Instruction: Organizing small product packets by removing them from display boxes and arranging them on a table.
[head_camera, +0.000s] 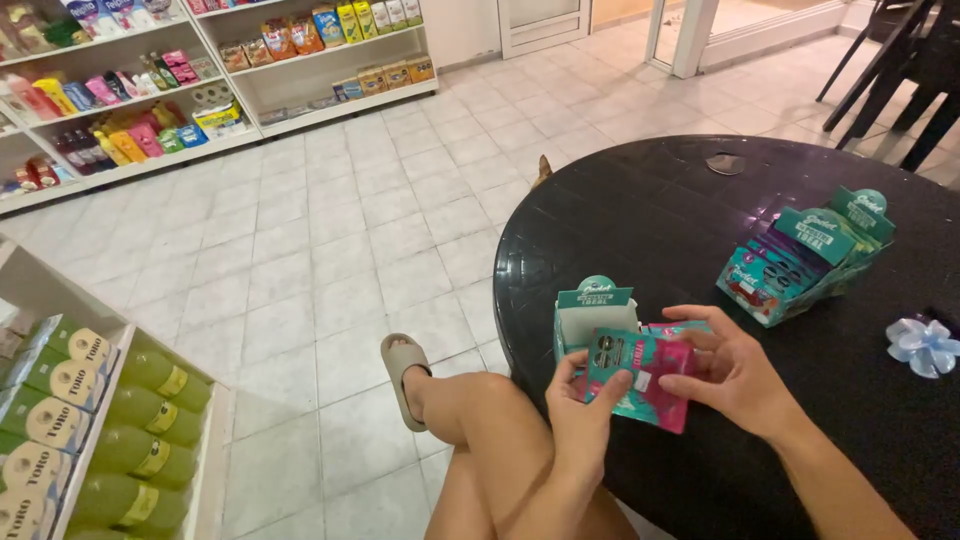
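Note:
My left hand (583, 408) and my right hand (732, 372) together hold a stack of flat teal and pink packets (640, 373) over the near edge of the round black table (640, 210). Thumbs press on the top packet from both sides. Just behind the packets stands a small teal display box (594, 312) with its lid flap up, looking empty from here. Further right on the table sit two more teal display boxes (805, 262) filled with the same kind of packets.
A pale blue ribbon bow (922, 345) lies at the table's right edge, a small dark disc (725, 163) at its far side. My crossed leg with a beige sandal (402, 375) is left of the table. Shop shelves (110, 420) hold green bottles at near left; more stocked shelves (230, 80) line the back wall.

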